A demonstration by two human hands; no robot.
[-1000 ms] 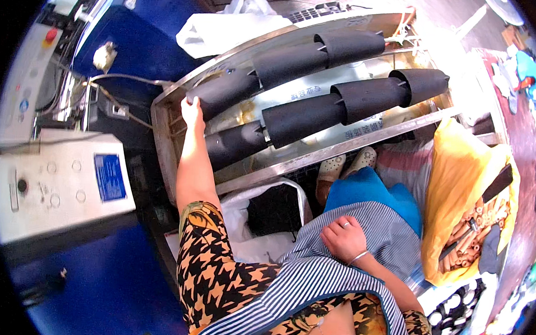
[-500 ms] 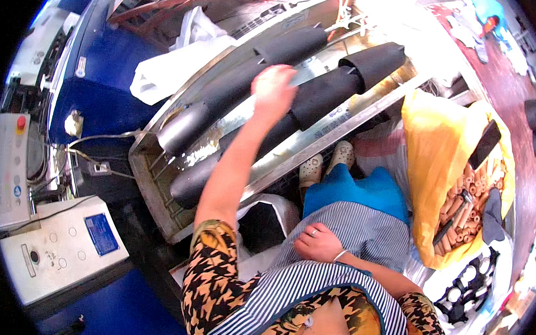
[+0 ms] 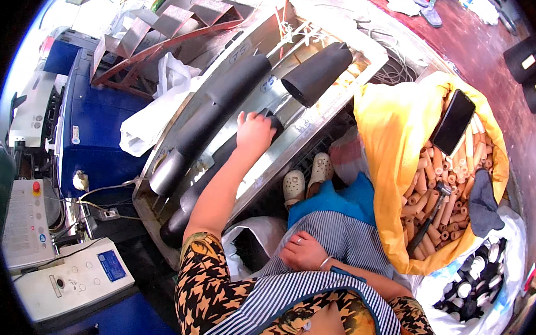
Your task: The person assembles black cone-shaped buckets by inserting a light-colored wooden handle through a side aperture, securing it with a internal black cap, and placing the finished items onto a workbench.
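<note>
My left hand reaches over a long metal trough, its fingers curled round the far end of a black tapered tube. That tube lies in the trough's near row, partly hidden under my forearm. Past my hand, across a gap, a separate black tube lies with its wide end facing me. The far row holds more black tubes set end to end. My right hand, with a ring on it, rests on my striped apron, its fingers curled and nothing seen in them.
At right, a yellow sack holds tan tubes, a hammer, a phone and dark cloth. Below it stands a white bag of black and white caps. A blue machine and control panel stand left.
My view has turned somewhat. My left hand has come down onto the near-row tube, and a gap now separates that tube from the farthest one. My right hand stays on my lap.
</note>
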